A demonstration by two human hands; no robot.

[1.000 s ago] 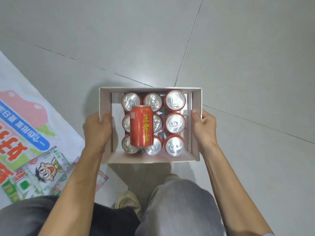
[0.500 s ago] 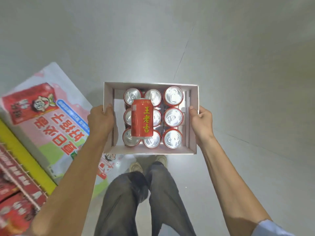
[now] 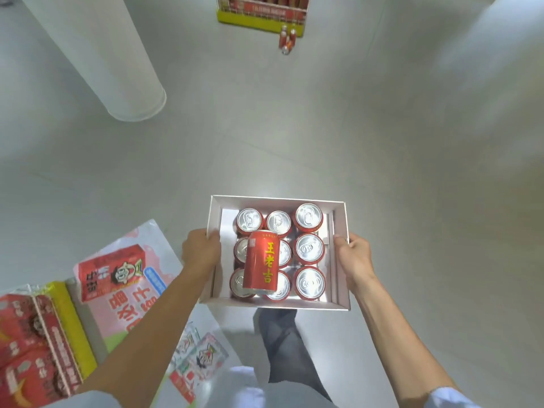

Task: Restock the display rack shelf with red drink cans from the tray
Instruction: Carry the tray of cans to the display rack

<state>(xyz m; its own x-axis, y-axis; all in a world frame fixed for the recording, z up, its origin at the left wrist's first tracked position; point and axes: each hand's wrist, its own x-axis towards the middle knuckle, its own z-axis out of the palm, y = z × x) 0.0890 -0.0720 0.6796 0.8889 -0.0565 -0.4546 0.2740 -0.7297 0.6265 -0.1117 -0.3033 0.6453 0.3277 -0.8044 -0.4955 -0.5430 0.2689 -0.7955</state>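
Note:
I carry a white cardboard tray (image 3: 276, 199) in front of me above the grey floor. My left hand (image 3: 201, 251) grips its left wall and my right hand (image 3: 352, 254) grips its right wall. Inside stand several red drink cans (image 3: 309, 249) upright, silver tops showing. One more red can (image 3: 261, 264) with yellow characters lies on its side across the tops of the left and middle columns. Far ahead at the top edge stands a display rack (image 3: 261, 10) with a yellow base and red products.
A white round pillar (image 3: 97, 51) rises at the upper left. A few small red bottles (image 3: 287, 39) stand on the floor by the far rack. At lower left are a yellow-edged shelf of red packs (image 3: 32, 343) and a pink printed floor banner (image 3: 129, 290).
My view has lifted and turned: the pillar and the far display rack have come into sight. The tray, held the same way, now sits lower in view. My legs have stepped.

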